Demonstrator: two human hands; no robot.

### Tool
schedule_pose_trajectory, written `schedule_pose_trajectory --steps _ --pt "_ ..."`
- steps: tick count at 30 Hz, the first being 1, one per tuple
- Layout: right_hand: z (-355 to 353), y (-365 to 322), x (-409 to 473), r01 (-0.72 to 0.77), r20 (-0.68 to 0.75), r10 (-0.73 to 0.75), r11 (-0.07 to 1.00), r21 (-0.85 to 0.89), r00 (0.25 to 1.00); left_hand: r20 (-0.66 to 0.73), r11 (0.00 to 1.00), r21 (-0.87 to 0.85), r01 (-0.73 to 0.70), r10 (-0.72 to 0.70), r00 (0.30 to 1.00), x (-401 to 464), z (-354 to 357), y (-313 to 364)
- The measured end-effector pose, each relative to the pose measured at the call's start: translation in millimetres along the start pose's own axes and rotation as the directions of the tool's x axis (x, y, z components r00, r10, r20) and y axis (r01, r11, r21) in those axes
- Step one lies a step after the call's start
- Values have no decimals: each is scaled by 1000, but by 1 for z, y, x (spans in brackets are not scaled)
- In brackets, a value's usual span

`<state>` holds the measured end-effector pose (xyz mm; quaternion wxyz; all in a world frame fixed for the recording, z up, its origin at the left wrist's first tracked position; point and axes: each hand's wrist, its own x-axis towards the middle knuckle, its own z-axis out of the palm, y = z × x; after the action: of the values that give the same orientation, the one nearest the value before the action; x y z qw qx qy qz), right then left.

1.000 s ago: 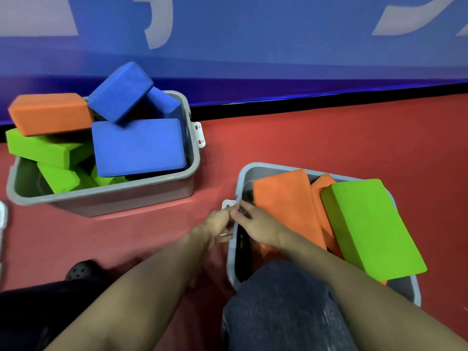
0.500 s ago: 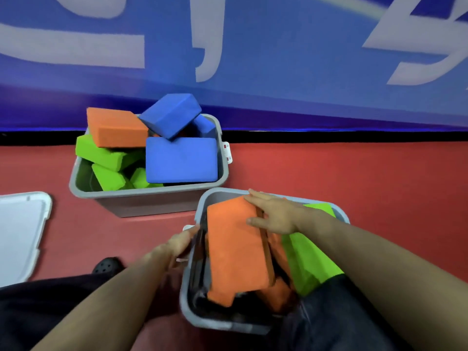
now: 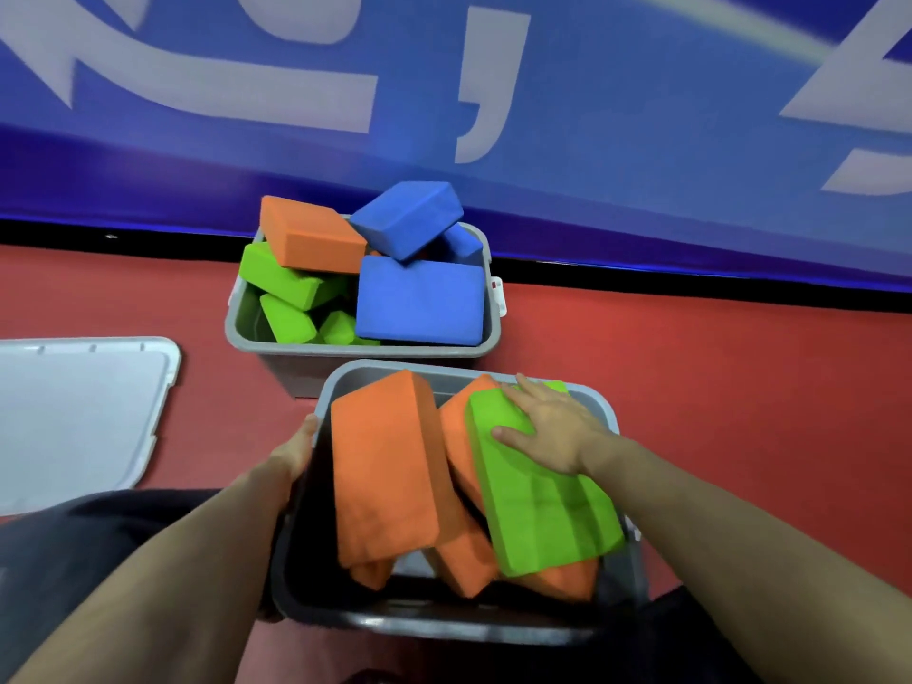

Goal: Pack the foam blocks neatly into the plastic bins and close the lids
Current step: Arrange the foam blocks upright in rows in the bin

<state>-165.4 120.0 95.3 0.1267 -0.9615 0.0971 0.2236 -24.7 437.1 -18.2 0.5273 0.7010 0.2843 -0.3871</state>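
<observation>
Lid (image 3: 74,412) lies loose on the floor, far left. Your left hand (image 3: 296,449) grips the near bin (image 3: 599,402) rim; your right hand (image 3: 548,429) lies open, flat on the green block (image 3: 543,510) tilted over orange blocks (image 3: 385,466). Step: levelling blocks. Next: press them below the rim, then fetch the lid

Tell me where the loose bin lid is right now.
In the head view, the white lid lies flat on the red floor at the far left, beside the near bin that the left hand grips, and left of the far bin.
</observation>
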Motion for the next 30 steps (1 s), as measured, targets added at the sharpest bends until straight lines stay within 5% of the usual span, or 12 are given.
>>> schedule_pose_trajectory --steps 7,11,15,19,24,30 --pt "22 -5 10 -58 41 54 995 85 998 -225 992 -125 15 -43 974 2 -56 -13" --pt "27 -17 19 -58 66 41 957 283 997 -299 1000 -21 9 -14 954 104 -102 -48" --pt "32 -28 24 -76 69 52 908 413 996 -476 991 93 98 -42 879 50 -85 -10" --pt "27 -37 26 -125 92 95 903 411 991 -317 918 382 -105 237 918 -47 -30 62" --pt "12 -45 18 -152 68 136 919 363 988 -38 684 622 -381 512 858 -96 -23 101" --pt "-9 -50 1 -146 32 146 907 395 989 122 660 544 -518 549 827 -128 -54 102"
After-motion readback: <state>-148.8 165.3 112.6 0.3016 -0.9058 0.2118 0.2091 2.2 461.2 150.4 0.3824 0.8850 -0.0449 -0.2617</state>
